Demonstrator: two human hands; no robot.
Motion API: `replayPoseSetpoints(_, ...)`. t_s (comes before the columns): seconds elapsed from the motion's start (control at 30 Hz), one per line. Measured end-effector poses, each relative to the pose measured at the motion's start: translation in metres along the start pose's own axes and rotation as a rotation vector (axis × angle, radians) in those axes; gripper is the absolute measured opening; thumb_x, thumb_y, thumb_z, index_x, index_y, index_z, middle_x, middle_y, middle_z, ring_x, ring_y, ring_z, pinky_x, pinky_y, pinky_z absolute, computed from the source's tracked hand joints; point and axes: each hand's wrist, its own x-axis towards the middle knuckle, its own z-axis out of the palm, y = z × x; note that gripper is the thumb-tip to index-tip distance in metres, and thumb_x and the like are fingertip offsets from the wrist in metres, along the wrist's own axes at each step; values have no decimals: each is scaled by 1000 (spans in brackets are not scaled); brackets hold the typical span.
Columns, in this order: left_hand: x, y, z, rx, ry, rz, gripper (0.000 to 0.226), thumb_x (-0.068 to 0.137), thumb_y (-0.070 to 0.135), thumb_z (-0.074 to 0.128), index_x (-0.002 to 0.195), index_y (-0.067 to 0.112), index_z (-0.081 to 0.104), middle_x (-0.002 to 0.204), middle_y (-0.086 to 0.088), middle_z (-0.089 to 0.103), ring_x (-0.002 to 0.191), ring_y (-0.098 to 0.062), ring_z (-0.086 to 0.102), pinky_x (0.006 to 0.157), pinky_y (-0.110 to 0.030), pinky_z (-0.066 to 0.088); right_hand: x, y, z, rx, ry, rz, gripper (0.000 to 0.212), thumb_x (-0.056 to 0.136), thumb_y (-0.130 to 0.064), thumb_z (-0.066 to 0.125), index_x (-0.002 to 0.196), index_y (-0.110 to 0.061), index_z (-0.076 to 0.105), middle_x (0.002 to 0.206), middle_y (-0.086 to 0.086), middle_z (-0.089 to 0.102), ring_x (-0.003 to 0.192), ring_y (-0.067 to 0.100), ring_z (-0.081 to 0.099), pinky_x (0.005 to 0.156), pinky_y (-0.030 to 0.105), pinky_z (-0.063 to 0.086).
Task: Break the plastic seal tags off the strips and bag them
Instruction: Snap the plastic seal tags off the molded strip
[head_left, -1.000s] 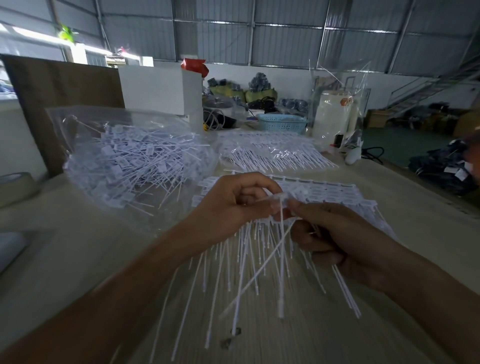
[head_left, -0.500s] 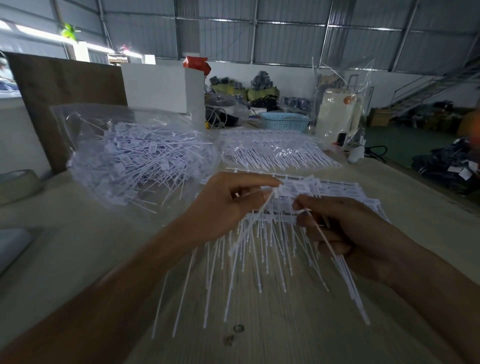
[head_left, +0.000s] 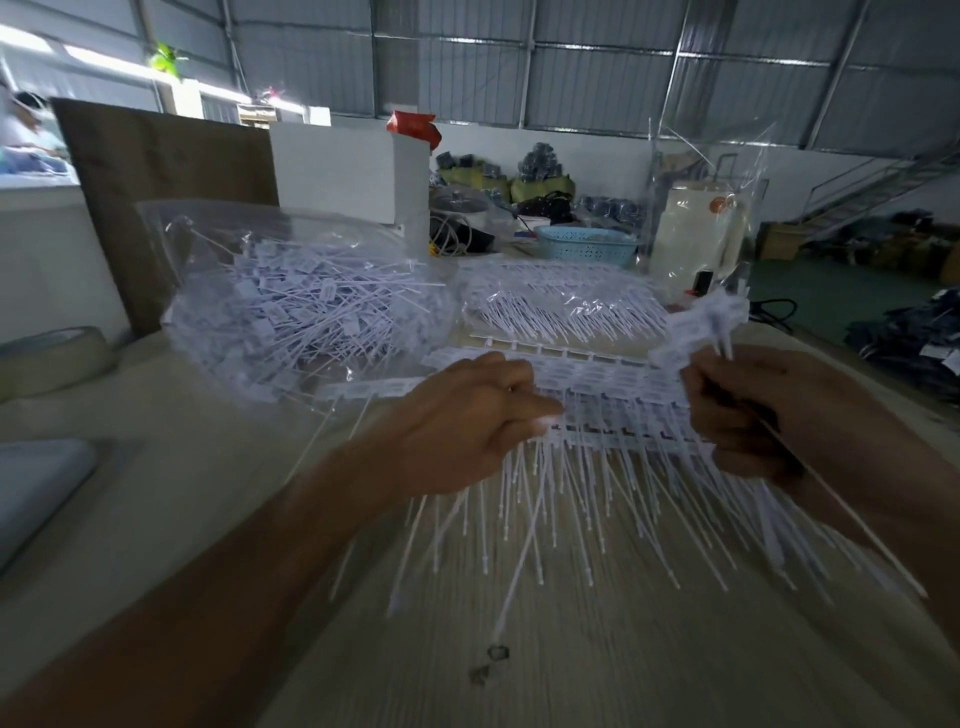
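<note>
Strips of white plastic seal tags (head_left: 613, 395) lie stacked on the table in front of me, their thin tails fanning toward me. My left hand (head_left: 467, 415) pinches the left end of the near strip. My right hand (head_left: 748, 410) grips a small bunch of broken-off tags (head_left: 701, 322), heads sticking up and tails trailing down to the right. A clear plastic bag (head_left: 291, 306) full of loose tags sits at the left, behind my left hand.
A second clear bag of unbroken strips (head_left: 561, 306) lies behind the stack. Further back stand a blue basket (head_left: 587, 249), a white box (head_left: 343, 176) and a brown board (head_left: 156, 197). A tape roll (head_left: 52, 358) sits at the left edge.
My right hand has pulled away up and to the right with the bunch of tags. My left hand stays on the strip end. The view has shifted slightly.
</note>
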Motion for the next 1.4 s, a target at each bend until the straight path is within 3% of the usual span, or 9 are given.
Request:
replayPoseSetpoints(0.13, 8, 10, 0, -426, 166, -192, 31, 100, 10, 53, 130, 9, 64, 93, 2, 52, 89, -7, 46, 79, -16, 35, 2, 13, 13, 58, 131, 8, 28, 104, -29, 43, 84, -14, 54, 56, 8, 44, 41, 16, 34, 35, 23, 30)
replayPoseSetpoints(0.33, 17, 36, -1, -661, 340, -226, 24, 92, 9, 65, 115, 17, 64, 99, 8, 66, 94, -3, 61, 78, -10, 44, 7, 27, 31, 135, 128, 61, 29, 100, -39, 52, 84, -19, 66, 56, -4, 31, 42, 9, 23, 36, 16, 20)
replayPoseSetpoints(0.47, 18, 41, 5, -639, 381, -277, 30, 85, 14, 75, 109, 19, 58, 100, 11, 68, 98, 1, 63, 82, -15, 49, 5, 29, 41, 231, -58, 202, 38, 84, -52, 63, 61, -23, 63, 55, -5, 26, 39, 8, 19, 33, 15, 21)
replayPoseSetpoints(0.6, 17, 41, 5, -534, 380, -226, 29, 86, 21, 75, 109, 21, 57, 104, 12, 64, 90, -4, 62, 75, -16, 48, 4, 30, 41, 213, -55, 156, 27, 87, -41, 65, 72, -18, 61, 58, -5, 18, 40, 7, 14, 33, 15, 20)
replayPoseSetpoints(0.8, 15, 28, 4, -412, 344, -207, 34, 87, 12, 71, 119, 19, 63, 107, 8, 69, 97, -1, 62, 84, -22, 50, 4, 25, 35, 306, -13, 111, 27, 96, -34, 58, 75, -18, 56, 68, 0, 14, 49, 10, 9, 31, 17, 21)
replayPoseSetpoints(0.93, 12, 27, 3, -337, 411, -168, 27, 87, 22, 69, 113, 15, 69, 100, 2, 74, 87, -12, 68, 74, -36, 54, -1, 27, 40, 148, 42, -30, 29, 96, -35, 58, 73, -17, 55, 58, -1, 25, 43, 11, 19, 36, 18, 23)
replayPoseSetpoints(1.07, 11, 24, 2, -238, 292, -80, 24, 95, 18, 57, 114, 11, 70, 99, -5, 73, 88, -24, 67, 71, -43, 55, -4, 27, 42, -71, 68, -170, 39, 98, -34, 55, 61, -24, 51, 51, -5, 29, 41, 9, 25, 39, 21, 24)
replayPoseSetpoints(1.27, 11, 17, 1, -597, 222, -190, 17, 98, 7, 57, 91, 3, 72, 78, -4, 71, 68, -14, 64, 68, -32, 52, -1, 27, 40, -451, 59, -392, 50, 93, -38, 48, 87, 12, 51, 50, -9, 37, 40, 4, 37, 44, 13, 29)
replayPoseSetpoints(1.4, 11, 20, 2, -574, 273, -208, 10, 93, 12, 67, 99, 7, 72, 76, 10, 68, 68, -4, 64, 63, -17, 49, -2, 28, 41, -254, 87, -300, 42, 89, -48, 51, 76, -8, 54, 52, -5, 38, 40, 5, 30, 40, 18, 28)
